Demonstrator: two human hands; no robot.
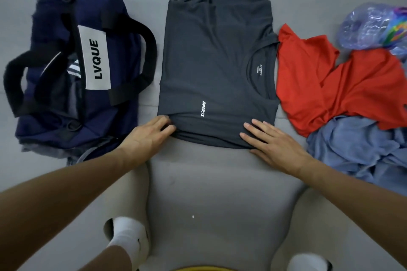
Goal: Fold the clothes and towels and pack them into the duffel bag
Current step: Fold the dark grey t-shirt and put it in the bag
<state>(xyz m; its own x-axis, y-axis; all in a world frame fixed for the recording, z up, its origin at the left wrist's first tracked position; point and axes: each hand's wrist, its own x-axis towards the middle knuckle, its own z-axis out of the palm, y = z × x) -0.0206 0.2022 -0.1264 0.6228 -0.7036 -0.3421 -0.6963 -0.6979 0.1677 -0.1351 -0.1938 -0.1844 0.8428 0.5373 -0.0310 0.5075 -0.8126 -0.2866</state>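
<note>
Dark grey T-shirt (pixel 215 68) folded flat on grey surface (pixel 220 182), between navy duffel bag (pixel 66 68) and red shirt (pixel 330 86); near-left corner pinched in left hand (pixel 147 136); right hand (pixel 273 145) flat on near-right edge, fingers straight; blue cloth (pixel 356 149) beyond.

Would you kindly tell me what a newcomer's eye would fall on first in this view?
The grey shirt lies in the centre, partly folded, with the left hand gripping its near-left corner and the right hand flat on its near edge. To its left sits the navy duffel bag with a white LVQUE label. To its right, a bright red shirt lies crumpled, touching a blue cloth.
</note>
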